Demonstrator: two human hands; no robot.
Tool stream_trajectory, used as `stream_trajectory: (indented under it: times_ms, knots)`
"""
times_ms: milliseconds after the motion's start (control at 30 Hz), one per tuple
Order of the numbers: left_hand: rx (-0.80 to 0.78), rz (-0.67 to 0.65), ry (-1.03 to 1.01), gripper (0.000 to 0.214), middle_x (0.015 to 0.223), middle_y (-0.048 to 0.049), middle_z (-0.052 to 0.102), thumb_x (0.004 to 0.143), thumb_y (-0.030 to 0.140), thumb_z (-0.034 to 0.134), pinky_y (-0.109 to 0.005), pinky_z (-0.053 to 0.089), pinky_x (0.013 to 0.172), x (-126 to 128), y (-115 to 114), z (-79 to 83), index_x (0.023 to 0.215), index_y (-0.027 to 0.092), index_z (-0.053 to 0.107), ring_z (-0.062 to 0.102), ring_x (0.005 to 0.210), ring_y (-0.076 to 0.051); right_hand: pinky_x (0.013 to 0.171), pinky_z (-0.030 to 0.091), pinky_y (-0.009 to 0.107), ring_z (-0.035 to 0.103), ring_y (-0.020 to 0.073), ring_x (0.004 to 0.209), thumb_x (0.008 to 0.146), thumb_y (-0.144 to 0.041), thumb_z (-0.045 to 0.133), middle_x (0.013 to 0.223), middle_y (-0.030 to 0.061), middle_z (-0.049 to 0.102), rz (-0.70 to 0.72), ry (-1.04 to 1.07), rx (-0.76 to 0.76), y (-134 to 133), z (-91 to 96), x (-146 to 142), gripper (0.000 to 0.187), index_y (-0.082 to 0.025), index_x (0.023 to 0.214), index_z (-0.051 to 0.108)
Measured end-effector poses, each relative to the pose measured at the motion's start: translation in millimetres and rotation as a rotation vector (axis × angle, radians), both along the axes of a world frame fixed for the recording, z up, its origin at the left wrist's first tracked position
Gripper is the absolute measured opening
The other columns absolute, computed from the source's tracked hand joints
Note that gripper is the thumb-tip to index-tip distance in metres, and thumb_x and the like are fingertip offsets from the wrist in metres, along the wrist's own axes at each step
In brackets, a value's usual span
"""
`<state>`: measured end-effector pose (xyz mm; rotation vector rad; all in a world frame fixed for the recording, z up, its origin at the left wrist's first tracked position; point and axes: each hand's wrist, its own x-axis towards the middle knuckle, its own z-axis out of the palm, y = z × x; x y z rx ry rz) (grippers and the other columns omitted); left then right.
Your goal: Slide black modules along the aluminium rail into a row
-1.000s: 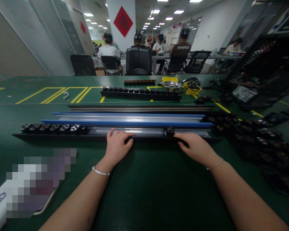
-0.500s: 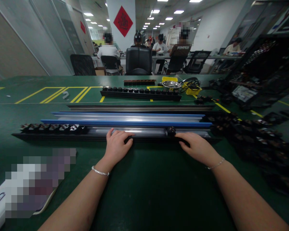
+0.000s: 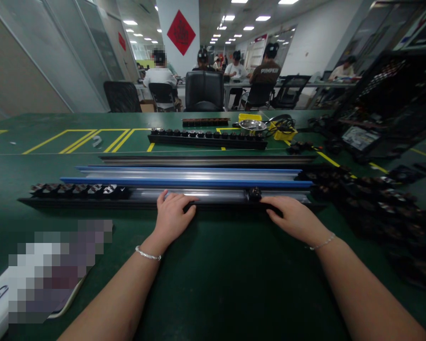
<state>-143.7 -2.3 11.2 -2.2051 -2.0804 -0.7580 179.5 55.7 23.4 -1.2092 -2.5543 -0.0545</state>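
A long black rail (image 3: 220,205) with a shiny grey channel lies across the table before me. My left hand (image 3: 173,213) grips its front edge near the middle, fingers over the top and thumb in front. In the channel to the right sits a small black part (image 3: 254,193). The bent fingers of my right hand (image 3: 287,213) hold it at its right side, the thumb low by the rail's front wall; the fingertips are partly hidden. Several similar black parts with metallic tops (image 3: 80,188) stand in a row at the rail's left end.
Behind lie blue-edged rails (image 3: 188,181), a dark rail (image 3: 206,160) and a filled black rail (image 3: 208,139). Loose black parts (image 3: 386,208) are heaped at right, near a metal dish (image 3: 252,124) and yellow bin (image 3: 282,132). A blurred flat object (image 3: 57,274) lies front left. People sit beyond.
My right hand and the small black part have shifted slightly right along the rail. My left hand stays in place on the rail.
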Motion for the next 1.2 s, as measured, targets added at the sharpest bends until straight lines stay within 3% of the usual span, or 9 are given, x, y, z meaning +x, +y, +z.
stream_trajectory:
  times_ms: [1200]
  knots:
    - [-0.004, 0.009, -0.002, 0.022, 0.089, 0.0026, 0.072, 0.083, 0.033, 0.051, -0.049, 0.019, 0.108, 0.3, -0.1, 0.0, 0.097, 0.031, 0.068, 0.06, 0.096, -0.02, 0.091, 0.051, 0.04, 0.064, 0.0224, 0.099, 0.084, -0.026, 0.047, 0.109, 0.0058, 0.069, 0.006, 0.025, -0.076, 4.8, -0.8, 11.3, 0.034, -0.022, 0.114, 0.063]
